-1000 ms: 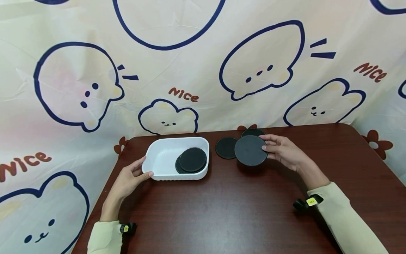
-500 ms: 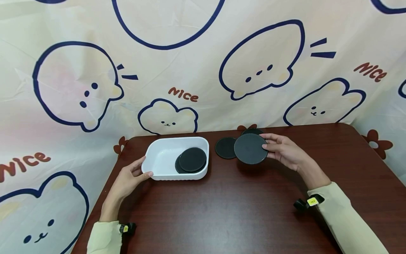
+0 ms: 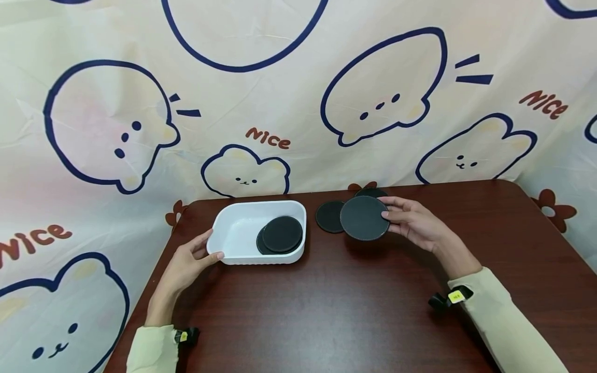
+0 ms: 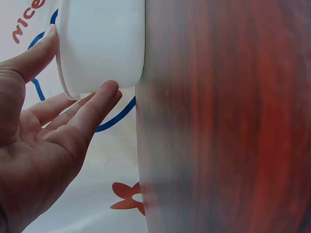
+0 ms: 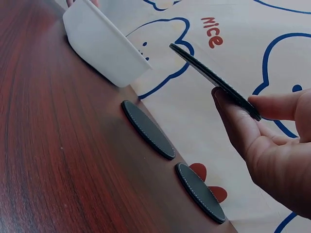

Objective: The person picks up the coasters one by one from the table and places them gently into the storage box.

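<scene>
My right hand (image 3: 415,223) pinches a round black coaster (image 3: 364,218) with stitched edging between thumb and fingers. In the right wrist view the held coaster (image 5: 214,80) is raised above the table and tilted. A second black coaster (image 3: 329,217) lies on the table just left of it, and a third coaster (image 3: 371,192) lies behind, partly covered. My left hand (image 3: 188,263) holds the left end of a white rectangular bin (image 3: 233,233), thumb at the front corner and fingers along the end wall. Inside, at the bin's right, black coasters (image 3: 282,234) lie overlapping.
The dark brown wood table (image 3: 298,311) ends at the back against a cream cloth (image 3: 308,129) printed with cartoon bears. Both coasters on the table lie near that back edge, right of the bin.
My right hand has shifted slightly left with the coaster, after a small lift. My left hand stays at the end of the bin, and the bin keeps its place.
</scene>
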Demonstrator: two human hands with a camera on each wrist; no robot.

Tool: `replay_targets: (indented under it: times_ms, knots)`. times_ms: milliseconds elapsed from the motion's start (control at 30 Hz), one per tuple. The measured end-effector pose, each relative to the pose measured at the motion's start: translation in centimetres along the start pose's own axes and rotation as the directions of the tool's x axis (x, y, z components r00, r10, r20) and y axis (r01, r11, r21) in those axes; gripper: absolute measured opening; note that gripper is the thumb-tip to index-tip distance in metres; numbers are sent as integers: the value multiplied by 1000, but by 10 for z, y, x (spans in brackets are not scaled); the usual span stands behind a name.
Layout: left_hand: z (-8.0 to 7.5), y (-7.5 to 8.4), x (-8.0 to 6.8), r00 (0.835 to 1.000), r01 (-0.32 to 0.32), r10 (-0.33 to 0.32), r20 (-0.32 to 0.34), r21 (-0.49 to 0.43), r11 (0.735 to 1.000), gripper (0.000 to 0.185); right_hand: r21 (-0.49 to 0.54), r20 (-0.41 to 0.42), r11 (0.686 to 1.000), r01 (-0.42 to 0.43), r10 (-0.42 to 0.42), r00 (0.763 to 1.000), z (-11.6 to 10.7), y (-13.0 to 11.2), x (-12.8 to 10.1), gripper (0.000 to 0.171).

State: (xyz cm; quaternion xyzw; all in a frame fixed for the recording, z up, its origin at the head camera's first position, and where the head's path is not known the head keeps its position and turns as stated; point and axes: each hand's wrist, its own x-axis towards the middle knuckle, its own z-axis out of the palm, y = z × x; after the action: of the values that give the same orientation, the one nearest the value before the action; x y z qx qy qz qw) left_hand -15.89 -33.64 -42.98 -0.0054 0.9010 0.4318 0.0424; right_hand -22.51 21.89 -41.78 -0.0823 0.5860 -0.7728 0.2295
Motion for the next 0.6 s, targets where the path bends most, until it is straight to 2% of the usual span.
replay_targets:
  times_ms: [233, 600]
  knots:
    - [-1, -1, 0, 1000, -3, 3, -7, 6, 1000, 89, -38, -12, 999, 3, -3, 1000, 7, 2, 7, 63]
    - [0, 1, 0, 1000, 3, -3, -4, 7, 1000, 89, -21, -31, 1000, 3, -4, 1000, 26, 12, 29, 62]
